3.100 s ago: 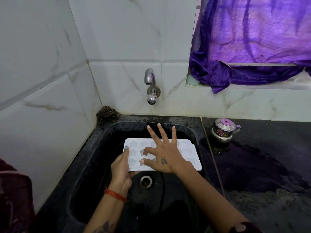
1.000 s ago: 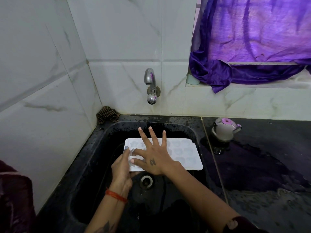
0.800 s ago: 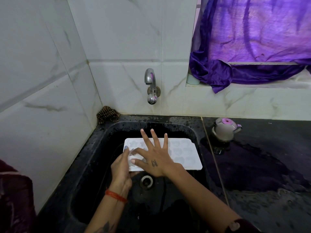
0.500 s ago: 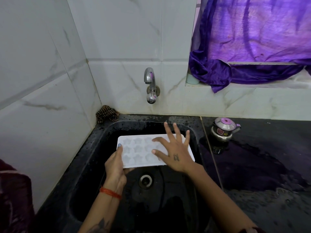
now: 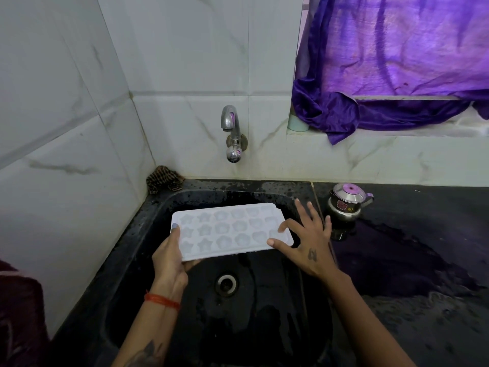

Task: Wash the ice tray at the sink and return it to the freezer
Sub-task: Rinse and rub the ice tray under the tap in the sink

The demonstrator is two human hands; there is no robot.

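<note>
Left hand (image 5: 169,256) grips the white ice tray (image 5: 230,230) at its near left corner, thumb on top, fingers curled beneath. Right hand (image 5: 307,243) rests with fingers spread and straight, thumb and forefinger touching the tray's right end. Tray is held level above the black sink (image 5: 148,221), cavities upward, over the drain (image 5: 226,283). Tap (image 5: 232,133) stands on the far wall. Small steel kettle (image 5: 346,203) sits on the wet counter (image 5: 423,247) just right of the sink.
</note>
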